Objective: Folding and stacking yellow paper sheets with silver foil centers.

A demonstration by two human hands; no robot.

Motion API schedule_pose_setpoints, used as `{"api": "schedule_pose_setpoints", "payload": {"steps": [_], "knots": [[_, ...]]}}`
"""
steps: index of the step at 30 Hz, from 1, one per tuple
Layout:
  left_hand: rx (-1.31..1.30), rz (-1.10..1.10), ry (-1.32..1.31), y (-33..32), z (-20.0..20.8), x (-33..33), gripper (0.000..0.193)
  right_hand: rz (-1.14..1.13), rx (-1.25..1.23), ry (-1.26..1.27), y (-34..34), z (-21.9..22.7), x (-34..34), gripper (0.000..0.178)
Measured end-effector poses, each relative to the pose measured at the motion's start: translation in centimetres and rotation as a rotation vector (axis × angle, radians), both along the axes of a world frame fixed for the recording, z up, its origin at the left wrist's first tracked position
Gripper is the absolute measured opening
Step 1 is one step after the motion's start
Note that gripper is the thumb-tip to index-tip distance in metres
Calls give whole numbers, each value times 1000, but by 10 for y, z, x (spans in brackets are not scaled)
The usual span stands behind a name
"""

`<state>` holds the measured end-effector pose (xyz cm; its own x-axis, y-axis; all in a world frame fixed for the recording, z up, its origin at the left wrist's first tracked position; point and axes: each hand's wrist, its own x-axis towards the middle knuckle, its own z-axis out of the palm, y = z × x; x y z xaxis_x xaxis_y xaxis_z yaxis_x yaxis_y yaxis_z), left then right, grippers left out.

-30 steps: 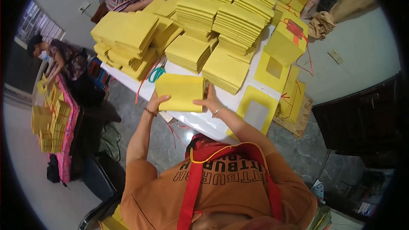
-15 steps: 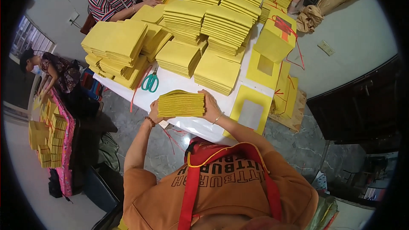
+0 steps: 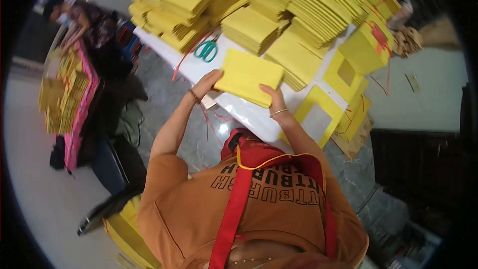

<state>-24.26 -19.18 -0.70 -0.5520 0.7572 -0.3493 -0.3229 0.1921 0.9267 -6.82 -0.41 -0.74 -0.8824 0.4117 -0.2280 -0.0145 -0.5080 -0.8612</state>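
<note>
Between my two hands is a stack of yellow envelopes [image 3: 249, 75], its broad top face turned up, just above the table's front edge. My left hand [image 3: 207, 83] grips the stack's left end, with the fingers mostly hidden beneath it. My right hand [image 3: 272, 98] clasps the near right corner, thumb lying on top. Just beyond the stack, teal-handled scissors [image 3: 206, 50] lie on the white table cover [image 3: 231, 107]. Piles of the same yellow envelopes [image 3: 249, 32] stand close behind, and another pile [image 3: 298, 60] is to the right of the scissors.
Flat yellow sheets with pale windows [image 3: 318, 118] lie at the table's right side, near a yellow box with red string [image 3: 366, 45]. To the left, a person [image 3: 82, 25] bends over a pink-edged table [image 3: 79, 119] bearing yellow bundles. A dark chair [image 3: 109, 164] stands at lower left.
The stack in my hands has tipped from showing its layered edges to showing its flat top face. The view has shifted, so the table sits higher and the person across it is out of sight.
</note>
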Motion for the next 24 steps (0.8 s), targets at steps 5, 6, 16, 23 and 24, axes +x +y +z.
{"api": "schedule_pose_setpoints", "payload": {"steps": [5, 6, 16, 23, 24], "knots": [[-208, 196, 1021, -4, -14, -42, 29, 16, -437, -130, 3, -23, 16, 43], [-220, 211, 1015, -3, -17, -49, 29, 33, -437, -139, -2, -23, 19, 43], [-854, 73, 1397, 12, -24, -79, 33, 1, -425, -182, -10, -14, 18, 46], [-919, -23, 1508, -21, -12, -84, 35, 29, -550, -148, -14, -16, -18, 44], [-927, -25, 1507, -25, -13, -84, 35, 33, -556, -149, -20, -16, -31, 44]]}}
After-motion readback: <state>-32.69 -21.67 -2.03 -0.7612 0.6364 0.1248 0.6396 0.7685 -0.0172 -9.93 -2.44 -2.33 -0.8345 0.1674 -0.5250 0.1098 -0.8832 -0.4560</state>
